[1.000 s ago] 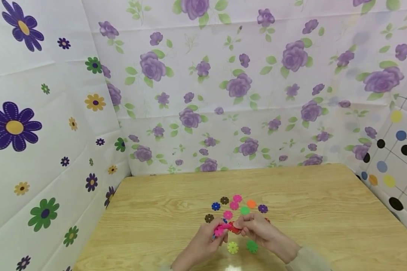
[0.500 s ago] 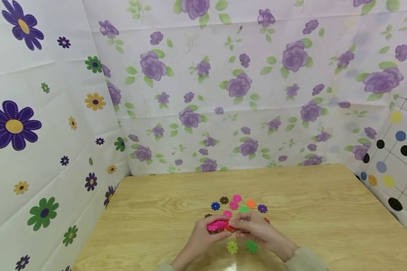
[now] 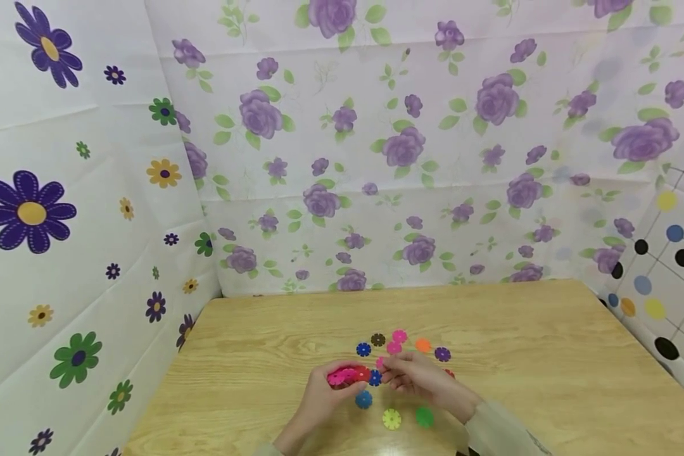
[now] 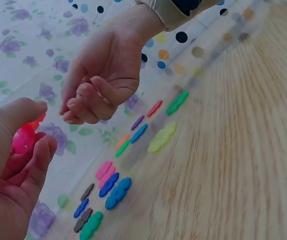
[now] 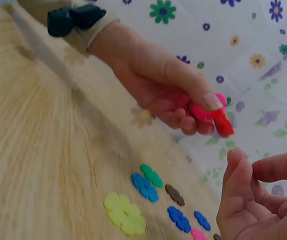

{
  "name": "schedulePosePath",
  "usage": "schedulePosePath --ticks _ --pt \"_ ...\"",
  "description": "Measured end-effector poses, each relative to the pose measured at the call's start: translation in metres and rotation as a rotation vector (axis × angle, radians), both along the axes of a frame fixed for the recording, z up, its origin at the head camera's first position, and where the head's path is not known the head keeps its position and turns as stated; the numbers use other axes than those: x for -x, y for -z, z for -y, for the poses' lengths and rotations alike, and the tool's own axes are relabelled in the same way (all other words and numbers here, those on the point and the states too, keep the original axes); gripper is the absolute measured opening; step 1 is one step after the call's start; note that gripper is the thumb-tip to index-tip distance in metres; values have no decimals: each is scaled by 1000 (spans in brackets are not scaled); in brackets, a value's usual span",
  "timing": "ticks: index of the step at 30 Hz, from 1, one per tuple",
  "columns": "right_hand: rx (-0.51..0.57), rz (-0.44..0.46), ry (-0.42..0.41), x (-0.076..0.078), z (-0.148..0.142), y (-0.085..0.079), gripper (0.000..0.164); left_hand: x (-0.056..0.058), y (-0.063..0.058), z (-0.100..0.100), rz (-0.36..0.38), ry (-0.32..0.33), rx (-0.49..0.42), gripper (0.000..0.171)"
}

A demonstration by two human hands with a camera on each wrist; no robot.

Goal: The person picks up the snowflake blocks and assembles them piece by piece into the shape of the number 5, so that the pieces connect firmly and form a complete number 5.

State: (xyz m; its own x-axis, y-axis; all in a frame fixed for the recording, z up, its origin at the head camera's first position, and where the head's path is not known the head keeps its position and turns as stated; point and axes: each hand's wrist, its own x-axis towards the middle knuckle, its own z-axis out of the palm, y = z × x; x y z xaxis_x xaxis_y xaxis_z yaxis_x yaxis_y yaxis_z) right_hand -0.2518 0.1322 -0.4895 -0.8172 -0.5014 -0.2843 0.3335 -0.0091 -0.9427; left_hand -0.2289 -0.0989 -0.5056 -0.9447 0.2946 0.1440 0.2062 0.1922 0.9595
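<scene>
My left hand grips a small cluster of notched plastic snowflake discs above the table, between thumb and fingers. Pink discs sit deep in the grip, and a red disc sticks out at the fingertips. In the right wrist view the pink disc and the red-orange one show joined past the thumb. My right hand hovers a little to the right, its fingers loosely bent with nothing visible between them. A dark blue disc lies between the two hands.
Nearest me on the wooden table lie a light blue disc, a yellow disc and a green disc. Beyond the hands are an orange disc, a purple disc, a brown disc and several others. Patterned cloth surrounds the table.
The right hand has let go of the red disc and drawn apart from the left. My left hand has moved left with the joined discs, uncovering the blue discs on the table.
</scene>
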Motion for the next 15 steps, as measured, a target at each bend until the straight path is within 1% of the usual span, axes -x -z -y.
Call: schedulePosePath --ticks 3,7,12,15 --pt "-28 -24 4 9 -1 8 39 3 3 4 27 -3 5 42" --pt "-73 -61 12 17 -1 15 38 4 6 8 58 -2 9 46" --pt "-173 -134 50 22 -1 21 36 5 8 9 81 -4 23 46" --pt "-234 -184 89 24 -3 25 34 5 8 8 83 -2 45 45"
